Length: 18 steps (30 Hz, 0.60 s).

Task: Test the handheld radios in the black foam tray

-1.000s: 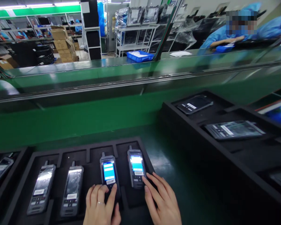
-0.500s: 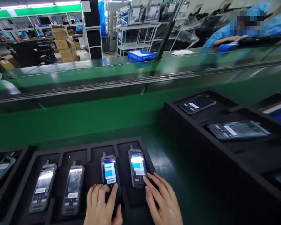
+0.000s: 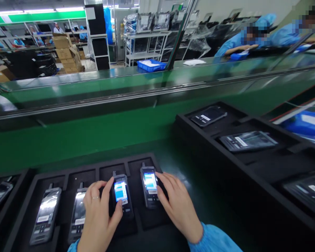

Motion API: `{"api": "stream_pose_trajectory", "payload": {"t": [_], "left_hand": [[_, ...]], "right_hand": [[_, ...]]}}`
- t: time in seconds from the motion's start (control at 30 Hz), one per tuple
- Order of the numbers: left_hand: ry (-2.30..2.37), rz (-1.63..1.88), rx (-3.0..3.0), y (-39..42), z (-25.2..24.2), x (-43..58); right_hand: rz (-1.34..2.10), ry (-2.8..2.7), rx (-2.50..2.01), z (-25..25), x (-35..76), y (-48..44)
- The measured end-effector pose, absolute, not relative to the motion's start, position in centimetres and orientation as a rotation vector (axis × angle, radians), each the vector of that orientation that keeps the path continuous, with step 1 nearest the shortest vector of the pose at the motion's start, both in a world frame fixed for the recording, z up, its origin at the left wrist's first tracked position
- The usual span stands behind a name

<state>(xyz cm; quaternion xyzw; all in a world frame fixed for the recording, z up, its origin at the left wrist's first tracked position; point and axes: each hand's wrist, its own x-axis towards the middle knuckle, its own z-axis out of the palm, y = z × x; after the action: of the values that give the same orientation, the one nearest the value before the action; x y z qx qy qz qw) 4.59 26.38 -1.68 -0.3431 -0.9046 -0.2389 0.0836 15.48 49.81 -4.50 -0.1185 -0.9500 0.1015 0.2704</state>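
Note:
A black foam tray (image 3: 107, 161) holds a row of rugged handheld phones with stub antennas. My left hand (image 3: 99, 206) is over the third handheld phone (image 3: 122, 194), whose screen is lit; its index fingertip is at the upper left edge and its thumb at the lower screen. My right hand (image 3: 175, 199) lies along the right side of the fourth handheld phone (image 3: 149, 185), also lit, with fingertips at its edge. Both hands have fingers apart, and neither phone is lifted. Dark-screened are the first handheld phone (image 3: 46, 215) and the second handheld phone (image 3: 77, 217), partly hidden by my left hand.
On the right stands a taller black foam tray (image 3: 207, 154) with more phones. Another foam tray (image 3: 28, 175) borders the left. Behind runs a green-topped ledge (image 3: 107, 78) with a blue bin (image 3: 151, 65). Two co-workers in blue (image 3: 231, 43) are at the far right.
Both hands have moved up from the keypads to beside the screens; my left hand has also shifted left, over part of the second phone. The view has turned slightly right.

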Motion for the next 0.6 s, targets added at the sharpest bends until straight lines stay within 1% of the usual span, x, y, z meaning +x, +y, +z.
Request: {"api": "stream_pose_trajectory", "payload": {"t": [0.2, 0.37, 0.6], "left_hand": [[-2.706, -0.733, -1.1, 27.1, -2.9, 4.8], [-2.726, -0.719, -1.112, 27.2, -3.2, 5.1], [-2.683, -0.488, -1.134, 27.9, -3.2, 5.4]], "right_hand": [[0.206, -2.526, -0.304, -5.3, 14.9, 49.4], [0.22, -2.534, -0.324, -5.2, 15.2, 49.3], [0.31, -2.461, -0.309, -5.2, 15.6, 49.6]]}}
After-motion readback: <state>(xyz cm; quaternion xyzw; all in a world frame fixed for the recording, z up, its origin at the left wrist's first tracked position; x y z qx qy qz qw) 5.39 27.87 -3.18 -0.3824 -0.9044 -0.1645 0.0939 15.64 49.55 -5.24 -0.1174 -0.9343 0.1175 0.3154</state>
